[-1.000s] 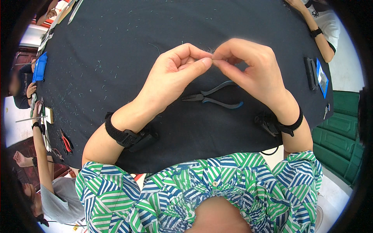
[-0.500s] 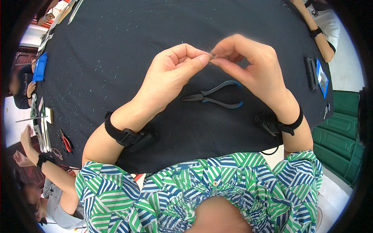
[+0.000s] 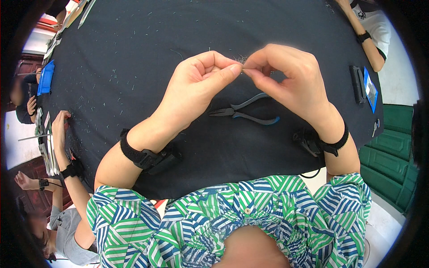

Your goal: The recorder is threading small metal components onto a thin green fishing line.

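My left hand and my right hand meet above the dark cloth, thumb and finger pinched on each. Between the fingertips is something tiny that I cannot make out. Just beyond the pinch lies a small heap of thin wire-like clippings, partly behind my fingers. Below my hands rest pliers with grey-blue handles spread apart, jaws toward the left; my right hand covers the tip of the upper handle.
Short light clippings lie scattered over the black cloth. A black case and a blue-edged packet are at the right edge. A blue tray sits far left. Another person's hand reaches onto the left edge; another arm is upper right.
My right hand has shifted slightly down, its fingers closing more tightly; more of the clippings heap shows. At left, the neighbour's hand has come onto the table's edge, over the red-handled tool.
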Demonstrator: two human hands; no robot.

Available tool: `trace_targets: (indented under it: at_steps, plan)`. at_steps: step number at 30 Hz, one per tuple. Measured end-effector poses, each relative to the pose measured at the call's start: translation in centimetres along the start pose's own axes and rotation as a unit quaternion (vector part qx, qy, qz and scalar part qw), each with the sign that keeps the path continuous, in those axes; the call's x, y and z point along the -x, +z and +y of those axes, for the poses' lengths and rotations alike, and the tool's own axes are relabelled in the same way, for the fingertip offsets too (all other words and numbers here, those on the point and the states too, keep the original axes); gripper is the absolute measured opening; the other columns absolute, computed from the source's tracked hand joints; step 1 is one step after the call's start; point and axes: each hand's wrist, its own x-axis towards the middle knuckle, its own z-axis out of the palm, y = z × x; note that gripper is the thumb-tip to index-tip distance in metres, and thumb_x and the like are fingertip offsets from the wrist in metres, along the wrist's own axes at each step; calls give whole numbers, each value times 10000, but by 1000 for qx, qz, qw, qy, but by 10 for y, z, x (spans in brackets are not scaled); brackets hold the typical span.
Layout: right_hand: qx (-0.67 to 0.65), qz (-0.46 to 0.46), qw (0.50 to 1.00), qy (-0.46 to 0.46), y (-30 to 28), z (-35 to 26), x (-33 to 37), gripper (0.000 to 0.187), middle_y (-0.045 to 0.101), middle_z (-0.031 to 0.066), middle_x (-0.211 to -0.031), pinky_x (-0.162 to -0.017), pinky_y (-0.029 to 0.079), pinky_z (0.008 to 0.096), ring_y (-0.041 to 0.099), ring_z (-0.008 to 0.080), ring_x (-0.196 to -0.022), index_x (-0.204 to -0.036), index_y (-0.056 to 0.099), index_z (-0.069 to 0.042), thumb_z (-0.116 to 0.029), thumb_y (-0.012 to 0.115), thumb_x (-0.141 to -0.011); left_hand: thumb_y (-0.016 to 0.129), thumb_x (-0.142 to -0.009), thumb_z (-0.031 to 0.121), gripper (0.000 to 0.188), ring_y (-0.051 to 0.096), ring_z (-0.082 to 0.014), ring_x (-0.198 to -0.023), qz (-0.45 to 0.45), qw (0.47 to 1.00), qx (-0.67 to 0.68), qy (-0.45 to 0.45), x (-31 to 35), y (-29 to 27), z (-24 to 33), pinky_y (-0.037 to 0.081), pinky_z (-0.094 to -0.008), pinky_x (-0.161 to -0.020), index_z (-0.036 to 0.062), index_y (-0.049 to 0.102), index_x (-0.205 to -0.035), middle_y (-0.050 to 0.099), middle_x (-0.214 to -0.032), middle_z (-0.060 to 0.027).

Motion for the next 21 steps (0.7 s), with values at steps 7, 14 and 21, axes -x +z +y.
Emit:
trace_targets:
  at_steps: [7,14,21]
  plan:
    - [36,7,999,-32,0,1,0,96,646,65,-750,-558,503,271,647,181,-645,-831,642,-58,-62,714,-767,604,-962,211,146,312,23,-551,0,999,-40,7,-1,-1,-1,209,-169,-479,68,615,-992,489,-706,107]
    - [-63,-25,996,51,-1,4,1,96,662,65,-773,-575,497,245,643,140,-652,-905,664,-37,-121,672,-858,601,-963,225,161,320,20,-549,2,1000,-29,2,-1,0,-1,219,-169,-478,66,609,-990,482,-702,106]
    - [-225,-54,950,211,0,9,0,218,693,61,-943,-629,511,232,640,104,-755,-1066,634,-7,-181,556,-960,599,-963,229,189,310,12,-536,24,999,-8,-29,1,1,8,223,-177,-475,49,606,-1022,475,-700,102]
